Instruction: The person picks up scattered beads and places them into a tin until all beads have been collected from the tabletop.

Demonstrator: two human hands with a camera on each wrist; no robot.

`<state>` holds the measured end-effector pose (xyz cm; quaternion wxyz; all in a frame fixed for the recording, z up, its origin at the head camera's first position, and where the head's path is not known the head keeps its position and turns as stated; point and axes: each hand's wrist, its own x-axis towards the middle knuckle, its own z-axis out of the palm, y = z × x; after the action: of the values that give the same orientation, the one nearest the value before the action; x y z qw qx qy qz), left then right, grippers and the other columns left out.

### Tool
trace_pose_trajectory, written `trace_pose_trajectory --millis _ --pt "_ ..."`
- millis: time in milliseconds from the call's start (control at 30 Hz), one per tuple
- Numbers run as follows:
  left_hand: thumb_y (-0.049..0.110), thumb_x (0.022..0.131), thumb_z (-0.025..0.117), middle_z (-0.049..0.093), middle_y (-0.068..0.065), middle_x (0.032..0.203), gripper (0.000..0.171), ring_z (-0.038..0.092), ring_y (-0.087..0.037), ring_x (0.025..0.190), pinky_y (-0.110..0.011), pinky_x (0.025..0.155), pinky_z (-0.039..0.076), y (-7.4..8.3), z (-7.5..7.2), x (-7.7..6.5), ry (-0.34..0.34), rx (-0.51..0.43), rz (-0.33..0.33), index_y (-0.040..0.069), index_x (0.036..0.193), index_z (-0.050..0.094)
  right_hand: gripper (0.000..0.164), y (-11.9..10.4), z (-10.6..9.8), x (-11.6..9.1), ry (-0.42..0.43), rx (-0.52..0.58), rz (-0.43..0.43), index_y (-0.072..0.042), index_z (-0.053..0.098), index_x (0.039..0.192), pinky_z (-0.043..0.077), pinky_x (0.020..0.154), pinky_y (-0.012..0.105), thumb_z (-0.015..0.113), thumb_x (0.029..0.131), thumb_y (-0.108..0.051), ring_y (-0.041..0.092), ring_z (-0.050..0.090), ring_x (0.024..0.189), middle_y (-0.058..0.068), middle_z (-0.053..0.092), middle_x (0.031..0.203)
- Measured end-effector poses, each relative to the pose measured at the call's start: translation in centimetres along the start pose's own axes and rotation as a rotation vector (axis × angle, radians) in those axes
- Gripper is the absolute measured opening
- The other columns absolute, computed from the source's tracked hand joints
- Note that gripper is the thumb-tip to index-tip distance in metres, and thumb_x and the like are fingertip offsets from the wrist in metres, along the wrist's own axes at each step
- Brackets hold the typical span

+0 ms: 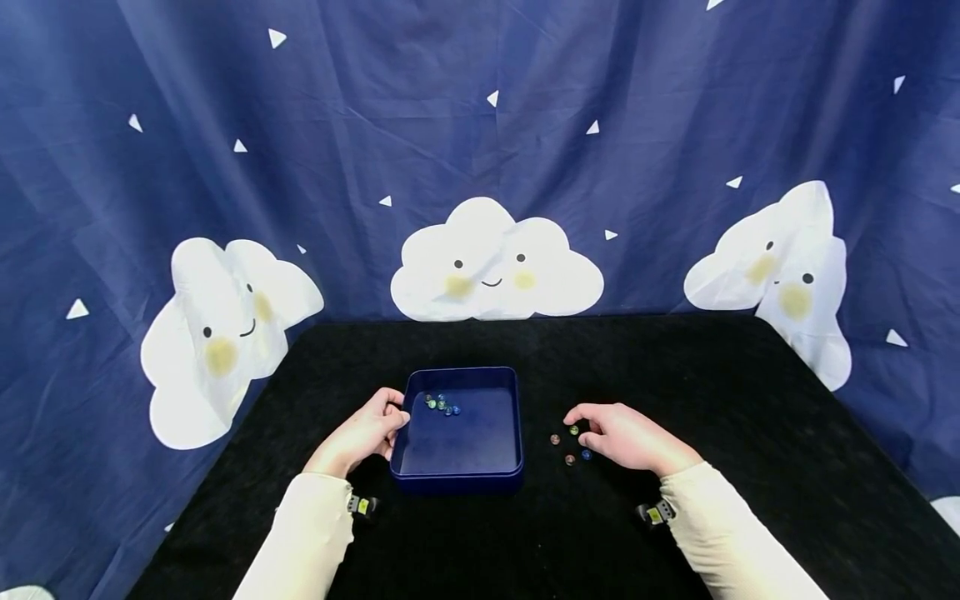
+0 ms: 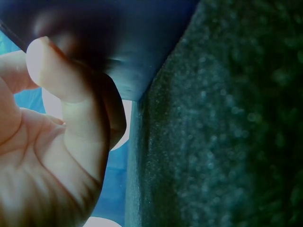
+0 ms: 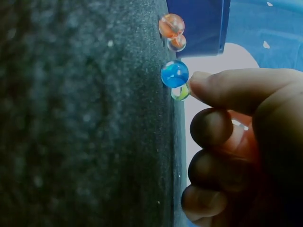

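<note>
A dark blue square box [image 1: 457, 483] stands on the table, and several glass marbles [image 1: 441, 405] lie together toward its back left. My left hand [image 1: 365, 433] grips the box's left wall; in the left wrist view its thumb [image 2: 71, 80] is against the side. Over the loose marbles to the right of the box reaches my right hand [image 1: 630, 437], fingers bent, thumb and index apart. A yellow-green marble [image 1: 573, 431] lies near those fingertips. A blue marble [image 3: 174, 74] sits by the thumb, and two orange-red marbles [image 1: 570, 460] lie further left.
Black cloth covers the table [image 1: 637, 358]. Behind it hangs a blue curtain [image 1: 450, 100] with white clouds and triangles. Small devices [image 1: 658, 512] are strapped at both wrists over cream sleeves.
</note>
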<state>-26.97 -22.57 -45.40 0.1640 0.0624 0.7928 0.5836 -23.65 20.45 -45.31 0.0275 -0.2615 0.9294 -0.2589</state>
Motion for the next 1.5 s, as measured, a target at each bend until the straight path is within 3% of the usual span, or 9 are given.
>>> trace_pose_trajectory --millis 333,767,1000,1267,1500 --pt "0.005 0.098 0.052 0.048 -0.013 0.084 0.036 0.049 -0.02 0.06 -0.032 0.049 0.051 -0.2 -0.1 0.0 -0.007 -0.004 -0.004 -0.003 0.129 0.036 0.022 0.2 0.1 -0.2 -0.049 -0.004 -0.015 -0.027 0.068 0.104 0.043 0.063 0.028 0.07 0.089 -0.011 0.003 0.048 0.063 -0.016 0.051 0.069" --pt "0.007 0.099 0.052 0.048 -0.012 0.084 0.036 0.05 -0.019 0.06 -0.033 0.05 0.052 0.2 -0.2 -0.2 -0.01 0.015 -0.004 -0.003 0.13 0.036 0.023 0.2 -0.1 -0.3 -0.007 -0.029 0.04 -0.025 0.064 0.097 0.04 0.058 0.028 0.073 0.083 -0.008 0.004 0.045 0.059 -0.014 0.048 0.066" --pt "0.007 0.098 0.051 0.047 -0.013 0.084 0.036 0.049 -0.019 0.058 -0.032 0.05 0.052 0.1 -0.1 -0.1 -0.005 0.005 0.0 -0.003 0.129 0.036 0.022 0.2 -0.1 -0.3 0.004 -0.043 0.025 -0.027 0.063 0.089 0.038 0.055 0.027 0.073 0.083 -0.008 0.003 0.043 0.056 -0.015 0.046 0.063" --pt "0.006 0.098 0.051 0.047 -0.017 0.088 0.035 0.049 -0.02 0.059 -0.033 0.05 0.052 -0.1 -0.1 -0.3 -0.001 -0.013 -0.015 -0.003 0.128 0.037 0.018 -0.7 -0.3 0.0 0.069 0.007 0.008 -0.026 0.065 0.095 0.042 0.058 0.026 0.072 0.086 -0.012 0.002 0.045 0.055 -0.016 0.048 0.063" --pt "0.005 0.097 0.051 0.047 -0.013 0.082 0.035 0.049 -0.019 0.058 -0.032 0.049 0.051 -0.2 -0.1 0.0 0.004 -0.008 0.006 -0.004 0.127 0.037 0.017 -2.0 -0.7 0.5 0.135 0.075 -0.016 -0.028 0.065 0.099 0.043 0.055 0.027 0.072 0.09 -0.016 0.004 0.046 0.053 -0.015 0.049 0.064"
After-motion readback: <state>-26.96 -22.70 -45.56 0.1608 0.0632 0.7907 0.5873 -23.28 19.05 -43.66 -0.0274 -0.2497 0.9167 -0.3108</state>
